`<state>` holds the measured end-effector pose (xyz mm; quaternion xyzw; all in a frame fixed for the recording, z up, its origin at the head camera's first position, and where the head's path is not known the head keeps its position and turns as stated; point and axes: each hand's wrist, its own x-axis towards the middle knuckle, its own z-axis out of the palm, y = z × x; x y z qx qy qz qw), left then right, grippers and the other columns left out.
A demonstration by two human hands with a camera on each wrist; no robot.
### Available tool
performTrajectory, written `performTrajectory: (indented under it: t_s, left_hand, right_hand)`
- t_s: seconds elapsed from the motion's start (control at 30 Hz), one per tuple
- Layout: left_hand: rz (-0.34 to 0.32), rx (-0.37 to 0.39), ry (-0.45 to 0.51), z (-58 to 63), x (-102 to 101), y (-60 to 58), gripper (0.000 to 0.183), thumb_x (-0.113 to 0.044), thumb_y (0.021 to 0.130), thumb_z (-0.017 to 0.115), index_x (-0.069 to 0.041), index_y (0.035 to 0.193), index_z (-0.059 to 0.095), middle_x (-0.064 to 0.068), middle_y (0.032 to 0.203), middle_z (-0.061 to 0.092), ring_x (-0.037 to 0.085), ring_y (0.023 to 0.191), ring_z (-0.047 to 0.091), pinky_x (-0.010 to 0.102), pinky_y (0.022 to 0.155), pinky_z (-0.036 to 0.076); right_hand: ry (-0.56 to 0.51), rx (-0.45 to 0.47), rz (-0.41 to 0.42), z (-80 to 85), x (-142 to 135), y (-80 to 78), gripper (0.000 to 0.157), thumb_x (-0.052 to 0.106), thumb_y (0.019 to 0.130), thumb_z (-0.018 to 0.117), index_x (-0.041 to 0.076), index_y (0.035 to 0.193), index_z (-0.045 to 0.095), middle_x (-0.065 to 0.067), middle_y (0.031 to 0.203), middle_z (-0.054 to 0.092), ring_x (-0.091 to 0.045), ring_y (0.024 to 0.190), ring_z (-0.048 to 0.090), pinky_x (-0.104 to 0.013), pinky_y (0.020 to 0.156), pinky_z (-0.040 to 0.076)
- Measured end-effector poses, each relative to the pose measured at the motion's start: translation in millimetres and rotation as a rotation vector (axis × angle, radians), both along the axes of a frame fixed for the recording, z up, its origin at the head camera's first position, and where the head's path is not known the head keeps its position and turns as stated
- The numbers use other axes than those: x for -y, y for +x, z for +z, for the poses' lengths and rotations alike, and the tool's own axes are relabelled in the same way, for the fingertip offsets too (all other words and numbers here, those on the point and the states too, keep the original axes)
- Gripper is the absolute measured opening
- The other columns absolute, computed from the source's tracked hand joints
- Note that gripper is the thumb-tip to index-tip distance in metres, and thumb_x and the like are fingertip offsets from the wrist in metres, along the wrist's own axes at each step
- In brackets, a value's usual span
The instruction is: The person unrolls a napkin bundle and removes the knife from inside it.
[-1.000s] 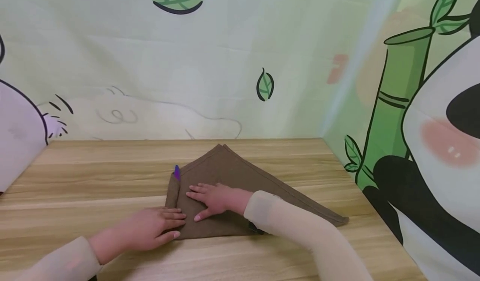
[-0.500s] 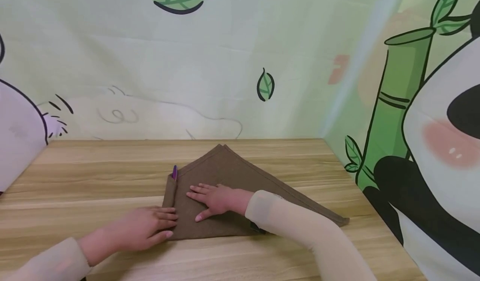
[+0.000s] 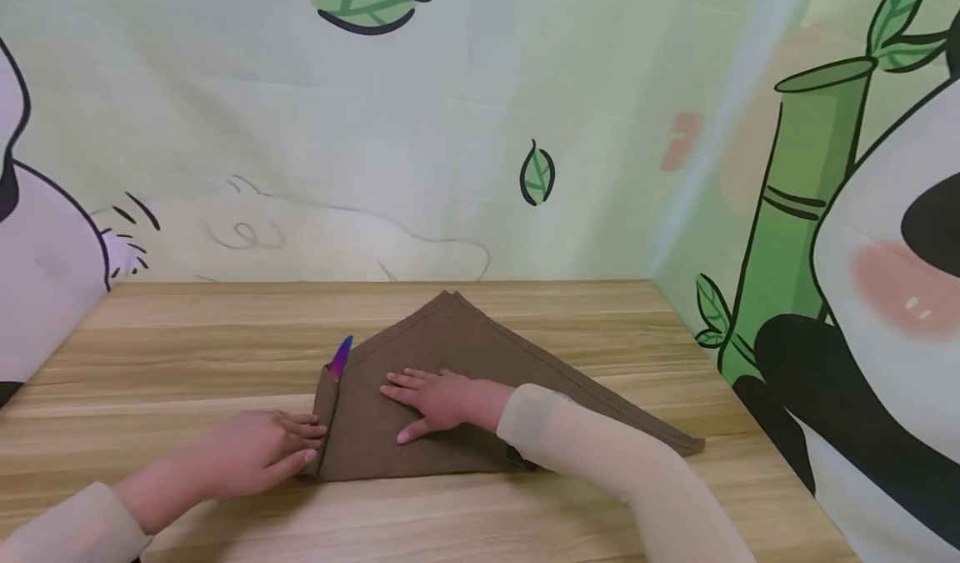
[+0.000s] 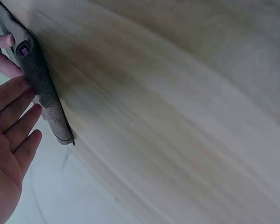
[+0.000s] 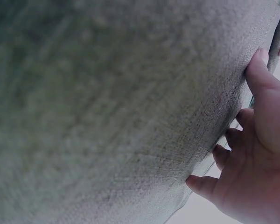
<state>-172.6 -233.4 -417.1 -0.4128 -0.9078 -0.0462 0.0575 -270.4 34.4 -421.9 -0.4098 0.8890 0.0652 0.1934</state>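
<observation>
A brown cloth napkin (image 3: 465, 338) lies folded in a roughly triangular shape, its left edge turned into a narrow roll (image 3: 326, 404). From the roll's far end pokes a shiny purple-blue pointed tip (image 3: 341, 357); the rest of that object is hidden. My left hand (image 3: 251, 454) touches the roll from the left with extended fingers, and in the left wrist view a bit of purple (image 4: 24, 50) shows inside the roll's end. On the middle of the napkin my right hand (image 3: 438, 399) rests flat, fingers spread.
The napkin's long right corner (image 3: 693, 444) reaches toward the right side of the wooden table (image 3: 187, 338). Behind the table hangs a printed backdrop (image 3: 420, 154) with leaves, and a panda print (image 3: 885, 313) covers the right side.
My left hand has moved left along with the roll and the purple-blue tip. More of the napkin lies flat on that side. My right hand has stayed in place on the cloth.
</observation>
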Motion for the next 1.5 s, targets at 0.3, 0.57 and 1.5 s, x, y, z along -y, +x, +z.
performTrajectory:
  t_s: [0.3,0.57,1.5]
  left_hand:
    - [0.032,-0.008,0.009,-0.4,0,2.1,0.029,-0.029,0.098,0.058,-0.009,0.109,0.076,0.006,0.115,0.074,0.027,0.105,0.071,0.044,0.088,0.058]
    - [0.001,-0.014,-0.008,1.7,-15,2.8,0.032,-0.031,0.098,0.059,-0.011,0.121,0.070,0.007,0.125,0.070,0.027,0.116,0.067,0.045,0.093,0.056]
    - [0.090,-0.057,-0.033,-5.5,-4,4.1,0.028,-0.029,0.094,0.063,-0.008,0.109,0.075,0.007,0.114,0.074,0.029,0.111,0.069,0.047,0.092,0.056]
  right_hand:
    - [-0.021,-0.013,0.008,-4.2,-2,-3.5,0.079,0.062,0.094,0.050,0.030,0.159,0.019,0.007,0.168,0.013,-0.016,0.156,0.011,-0.053,0.123,0.026]
    - [-0.052,-0.035,0.045,-2.0,13,-2.8,0.078,0.062,0.094,0.052,0.028,0.158,0.023,0.005,0.168,0.015,-0.017,0.156,0.014,-0.052,0.122,0.028]
    - [0.017,-0.025,0.047,-3.1,25,9.1,0.074,0.060,0.098,0.042,0.030,0.160,0.013,0.008,0.169,0.007,-0.013,0.157,0.006,-0.048,0.126,0.021]
